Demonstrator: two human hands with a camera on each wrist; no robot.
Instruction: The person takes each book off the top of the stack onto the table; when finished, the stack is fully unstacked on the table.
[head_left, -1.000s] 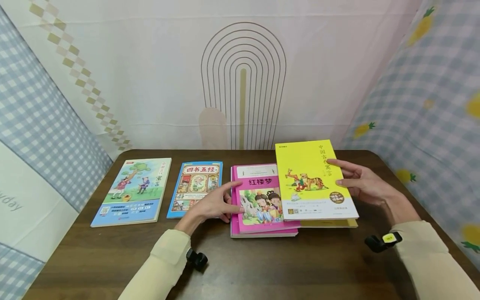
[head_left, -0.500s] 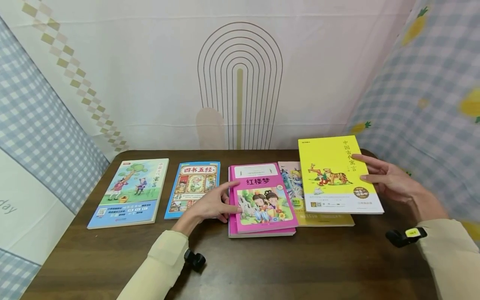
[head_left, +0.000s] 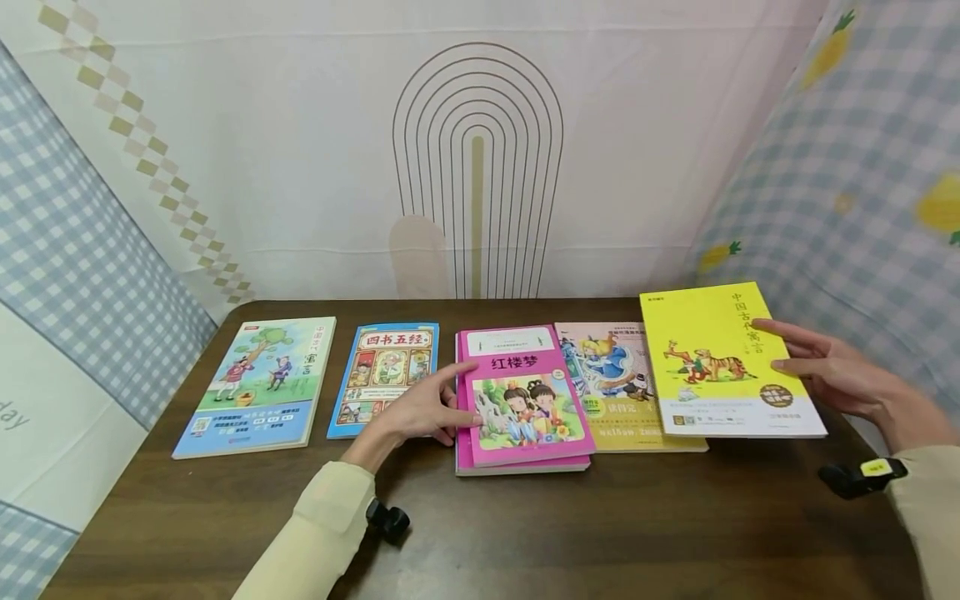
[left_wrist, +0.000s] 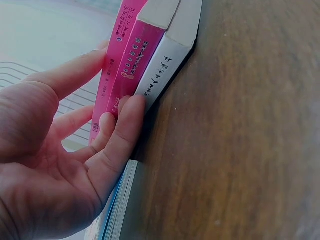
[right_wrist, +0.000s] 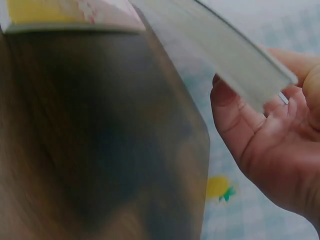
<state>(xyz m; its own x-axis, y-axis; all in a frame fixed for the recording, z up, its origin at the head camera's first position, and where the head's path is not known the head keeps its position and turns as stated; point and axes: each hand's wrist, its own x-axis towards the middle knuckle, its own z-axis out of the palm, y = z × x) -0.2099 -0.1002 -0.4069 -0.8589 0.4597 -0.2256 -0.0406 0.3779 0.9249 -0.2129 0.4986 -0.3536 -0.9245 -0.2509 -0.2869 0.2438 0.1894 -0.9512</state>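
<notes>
In the head view, my left hand [head_left: 412, 412] holds the left edge of a stack of books topped by a pink book [head_left: 525, 408]. In the left wrist view the thumb meets the pink top book, while curled fingers press the spines below it; a white-spined book [left_wrist: 167, 62] is lowest. Toward the right side, my right hand [head_left: 832, 367] grips the right edge of a yellow book [head_left: 705, 333] with a tiger picture. From the right wrist view, that book is raised above the table. It partly covers a pale pink and yellow book [head_left: 607, 383] beside the stack.
A blue-bordered book [head_left: 393, 367] lies left of the stack, partly behind my left hand. Farther left lies a light-blue and green book [head_left: 262, 383]. All rest on a dark wooden table [head_left: 487, 542] with patterned cloth [head_left: 315, 150] hanging behind and at both sides.
My right hand has carried the yellow book rightward off the pink stack, uncovering the pale pink and yellow book. My left hand has stayed at the stack's left edge.
</notes>
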